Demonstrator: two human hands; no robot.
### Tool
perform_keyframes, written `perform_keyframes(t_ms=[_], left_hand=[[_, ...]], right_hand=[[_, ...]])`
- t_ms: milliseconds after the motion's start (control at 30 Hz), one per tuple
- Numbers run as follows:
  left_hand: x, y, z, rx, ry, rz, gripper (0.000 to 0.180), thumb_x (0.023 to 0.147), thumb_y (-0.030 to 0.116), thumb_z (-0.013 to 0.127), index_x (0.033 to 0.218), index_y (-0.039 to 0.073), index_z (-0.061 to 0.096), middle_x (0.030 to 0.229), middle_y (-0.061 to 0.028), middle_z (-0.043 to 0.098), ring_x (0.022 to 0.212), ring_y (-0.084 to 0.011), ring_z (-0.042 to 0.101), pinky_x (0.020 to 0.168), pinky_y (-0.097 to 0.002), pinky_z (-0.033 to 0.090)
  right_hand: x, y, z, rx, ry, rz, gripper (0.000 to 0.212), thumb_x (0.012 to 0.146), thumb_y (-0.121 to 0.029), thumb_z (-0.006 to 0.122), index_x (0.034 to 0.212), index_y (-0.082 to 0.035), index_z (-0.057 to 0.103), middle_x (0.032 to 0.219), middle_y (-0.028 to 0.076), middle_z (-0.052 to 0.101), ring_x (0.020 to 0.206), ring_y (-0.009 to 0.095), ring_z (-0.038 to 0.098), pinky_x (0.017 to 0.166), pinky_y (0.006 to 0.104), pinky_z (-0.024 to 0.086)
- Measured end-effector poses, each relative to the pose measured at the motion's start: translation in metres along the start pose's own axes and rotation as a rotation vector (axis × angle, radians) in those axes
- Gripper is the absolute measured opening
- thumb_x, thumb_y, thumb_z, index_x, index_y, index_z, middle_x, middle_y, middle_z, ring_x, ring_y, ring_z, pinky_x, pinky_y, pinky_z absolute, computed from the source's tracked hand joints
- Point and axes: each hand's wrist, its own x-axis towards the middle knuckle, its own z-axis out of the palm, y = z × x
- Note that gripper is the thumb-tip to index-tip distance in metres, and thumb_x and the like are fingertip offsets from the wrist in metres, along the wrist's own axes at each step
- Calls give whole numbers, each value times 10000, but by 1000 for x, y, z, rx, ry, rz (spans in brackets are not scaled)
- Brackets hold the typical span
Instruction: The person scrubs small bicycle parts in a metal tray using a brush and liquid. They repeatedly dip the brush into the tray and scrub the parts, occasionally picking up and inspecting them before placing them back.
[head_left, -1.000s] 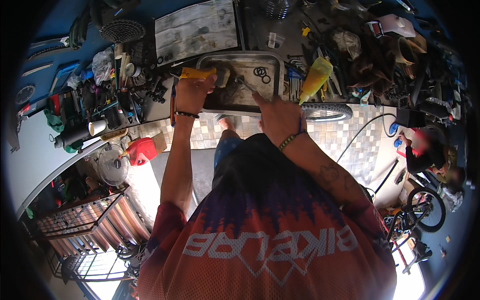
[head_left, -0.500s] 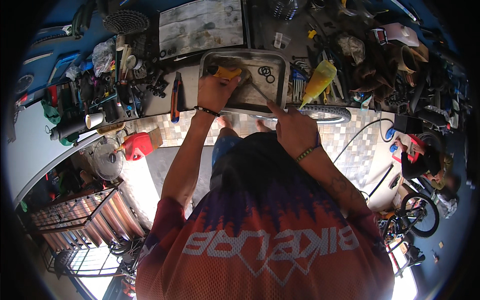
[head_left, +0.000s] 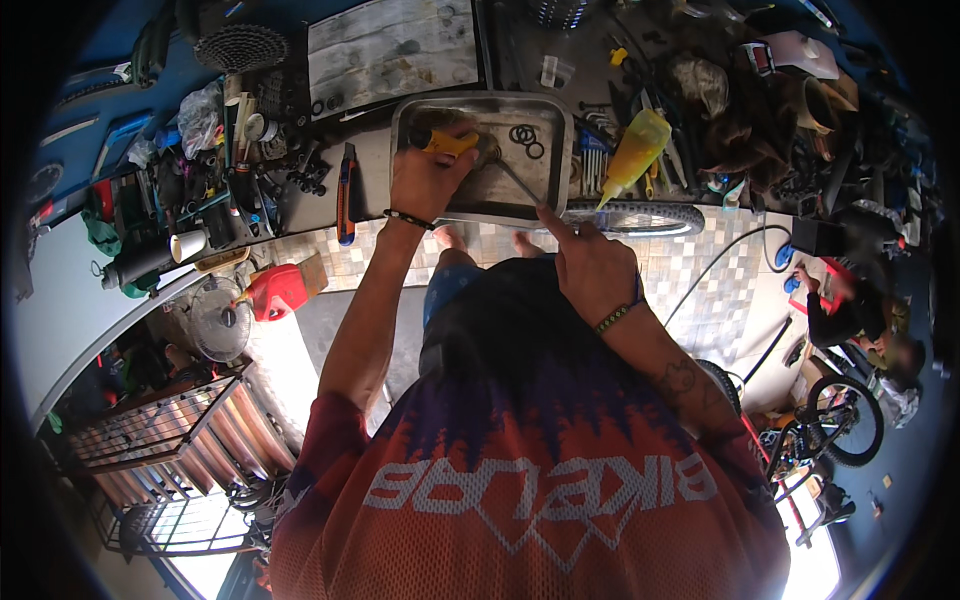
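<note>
My left hand (head_left: 425, 185) is closed around a yellow and black piece (head_left: 450, 143) over the left half of a shallow metal tray (head_left: 564, 150). I cannot tell what kind of piece it is. In my right hand (head_left: 592, 258), closed with the index finger stretched along it, is a thin metal rod-shaped tool (head_left: 522, 186). Its far end reaches into the tray, close to my left fingers; the grip is hidden in my palm. Several black rings (head_left: 526, 138) lie in the tray at the right. The bottom of the tray looks wet and dirty.
An orange and black utility knife (head_left: 347, 195) lies left of the tray. To the right, a yellow squeeze bottle (head_left: 637, 152) leans among hand tools. A stained white sheet (head_left: 395, 52) lies behind. Below the bench edge is a bicycle wheel (head_left: 640, 218). Another person (head_left: 850, 315) is at far right.
The whole view has shifted slightly. Both hands keep their grips, and the rod tool still points to the spot beside my left fingers.
</note>
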Motion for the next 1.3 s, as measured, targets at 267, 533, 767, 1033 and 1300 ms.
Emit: perform_keyframes(t_ms=[267,533,767,1033,1300], left_hand=[[9,-10,-15,-184,-192,-10,393,901,264,913,1265,149,817,1028,-80,812,933,-136,771,829,-314,620],[-3,-6,-1,-158,-153,33,373,901,291,929,1159,73,772,1030,-133,823,943,-219,801,842,-370,623],[4,-7,-10,-414,-272,-107,406,901,263,943,1139,5,738,927,-77,804,786,-170,773,758,-293,608],[17,8,-14,8,-170,-6,357,905,246,935,1075,17,721,859,-56,770,784,-138,752,715,-286,594],[23,-1,-10,-130,-198,-59,336,925,202,914,1089,-3,704,938,-110,811,789,-178,803,694,-306,642]], right_hand=[[2,-3,-1,11,-9,7,710,921,-130,715,1610,-210,565,983,183,742,729,321,797,618,431,654],[2,-3,6,78,12,56,498,1076,-290,653,1571,-257,616,910,222,728,701,377,766,646,493,623],[4,-1,9,118,32,60,440,1119,-314,607,1553,-249,629,902,225,736,706,389,771,645,504,621],[5,-1,5,67,-8,38,635,937,-146,710,1561,-171,596,977,174,748,773,304,812,614,422,649],[7,-4,2,118,-73,81,650,977,-122,639,1611,-239,558,1052,214,758,785,379,800,661,492,653]])
